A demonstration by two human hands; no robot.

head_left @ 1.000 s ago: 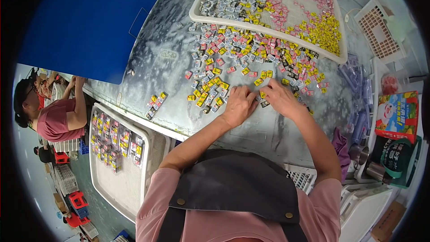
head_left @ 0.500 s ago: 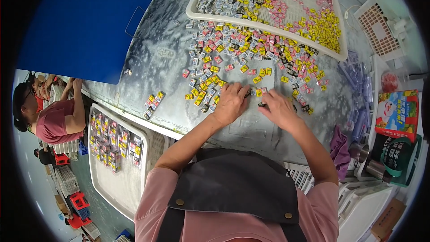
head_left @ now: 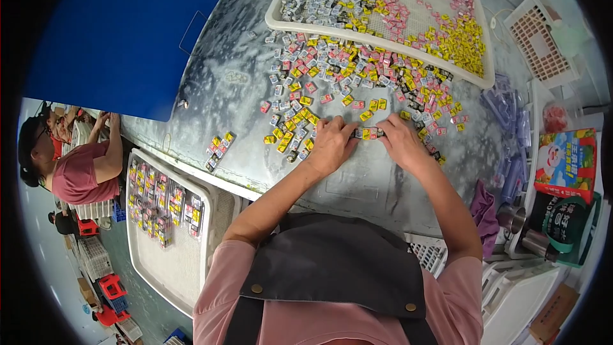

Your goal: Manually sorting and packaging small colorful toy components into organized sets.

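A short row of small box-shaped wrapped pieces [head_left: 369,133], in pink, yellow, white and black, lies on the grey table in front of me. My left hand [head_left: 332,144] presses the row's left end with fingertips and thumb. At its right end, my right hand [head_left: 402,143] grips with bent fingers. Loose pieces of the same kind [head_left: 294,124] cluster just left of my left hand. More of them spread over the table beyond both hands, up to a white tray [head_left: 383,37] heaped with pieces sorted roughly by colour.
At the table's left edge lies a small group of pieces [head_left: 219,151]. Below it, a white tray [head_left: 167,275] carries packed bundles. A blue panel [head_left: 121,32] covers the far left. Clear plastic sleeves [head_left: 511,134], a purple cloth [head_left: 485,217] and a white basket [head_left: 541,41] are on the right. A co-worker [head_left: 89,166] works at left.
My right hand has moved up and its fingers now meet the row's right end. The row looks longer, with a dark piece at its right end. My left hand has barely shifted.
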